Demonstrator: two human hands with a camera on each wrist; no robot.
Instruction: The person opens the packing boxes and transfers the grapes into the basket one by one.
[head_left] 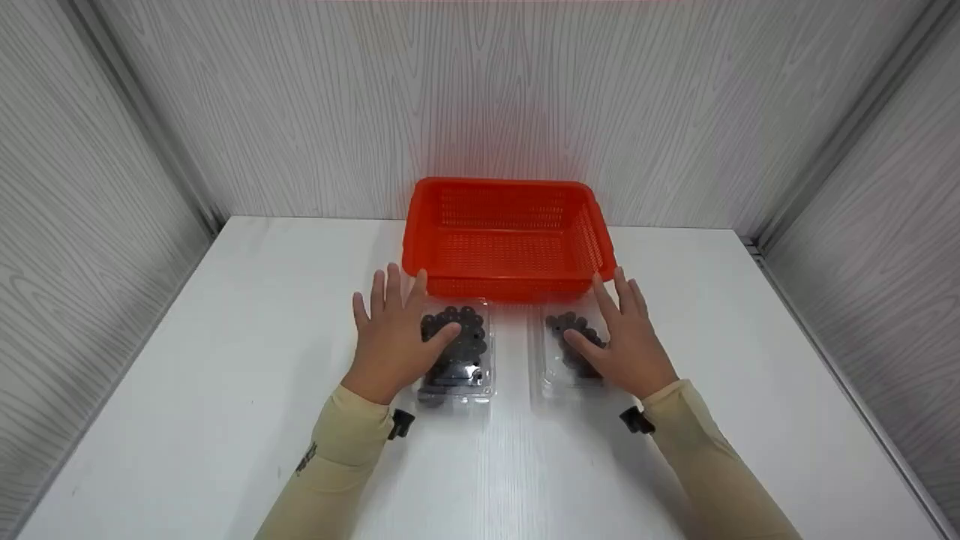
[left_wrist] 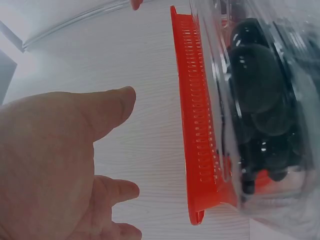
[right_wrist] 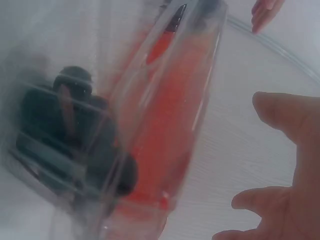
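Note:
Two clear plastic boxes of dark grapes lie side by side on the white table. My left hand [head_left: 390, 345] is at the left side of the left box [head_left: 450, 391], fingers spread and pointing forward, thumb over the grapes [head_left: 469, 341]. Likewise spread, my right hand [head_left: 634, 352] is beside the right box [head_left: 555, 375], its thumb overlapping the grapes [head_left: 570, 324] in the head view. Neither hand grips anything. In the left wrist view the left box [left_wrist: 220, 100] appears apart from the thumb [left_wrist: 112, 107]. A gap also separates the right thumb [right_wrist: 280, 112] from its box [right_wrist: 200, 120].
Just behind the boxes stands a red plastic basket [head_left: 510, 283] with perforated sides and nothing inside. Beyond it rises a wood-grain back wall [head_left: 495, 90]. Similar panels [head_left: 97, 225] enclose the white table [head_left: 510, 465] on the left and right.

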